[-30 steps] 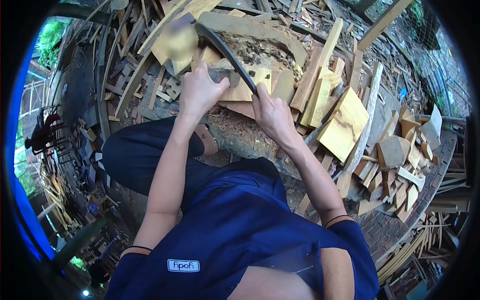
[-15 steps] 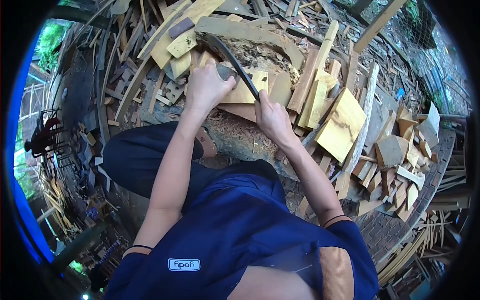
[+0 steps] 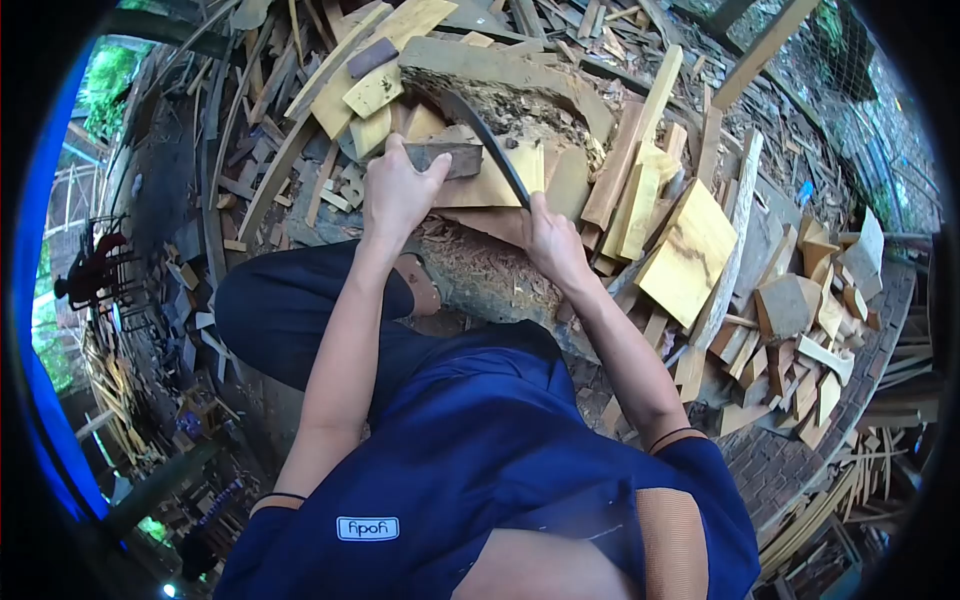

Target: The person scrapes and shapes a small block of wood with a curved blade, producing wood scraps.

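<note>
Squarely atop the log (image 3: 470, 268), a dark wood block (image 3: 450, 158) lies on 1 pale plank (image 3: 497, 185), its end clamped in the closed left hand (image 3: 398, 195). The right hand (image 3: 550, 240) grips a curved blade (image 3: 487, 135) just beside the block. Right of the log lies 1 yellow board (image 3: 688, 250).

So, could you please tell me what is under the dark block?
A pale board, on a log, lies under the block. The left hand hides the block's left end.
</note>
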`<move>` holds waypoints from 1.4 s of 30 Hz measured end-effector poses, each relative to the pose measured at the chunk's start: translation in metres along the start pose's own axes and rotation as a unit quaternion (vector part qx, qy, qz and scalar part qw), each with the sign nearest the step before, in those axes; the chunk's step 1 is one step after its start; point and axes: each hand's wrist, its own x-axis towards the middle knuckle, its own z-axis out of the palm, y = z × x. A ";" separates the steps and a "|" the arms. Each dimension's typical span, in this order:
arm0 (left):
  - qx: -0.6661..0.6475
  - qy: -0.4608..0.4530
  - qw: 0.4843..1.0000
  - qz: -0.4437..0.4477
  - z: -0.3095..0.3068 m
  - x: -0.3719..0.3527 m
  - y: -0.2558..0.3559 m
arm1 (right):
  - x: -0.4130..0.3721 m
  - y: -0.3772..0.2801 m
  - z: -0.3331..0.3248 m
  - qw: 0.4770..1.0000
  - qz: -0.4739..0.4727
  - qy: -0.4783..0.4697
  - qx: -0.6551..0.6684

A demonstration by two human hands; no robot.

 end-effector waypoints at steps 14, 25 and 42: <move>-0.030 0.003 0.999 0.041 0.008 -0.011 0.026 | 0.015 0.014 0.010 0.999 -0.015 0.027 -0.042; -0.112 -0.017 0.994 0.003 0.010 -0.014 0.015 | -0.001 -0.077 -0.064 0.969 -0.103 0.183 0.130; -0.121 0.050 0.991 0.009 0.010 -0.023 0.007 | 0.006 -0.085 -0.060 0.980 -0.077 0.147 0.106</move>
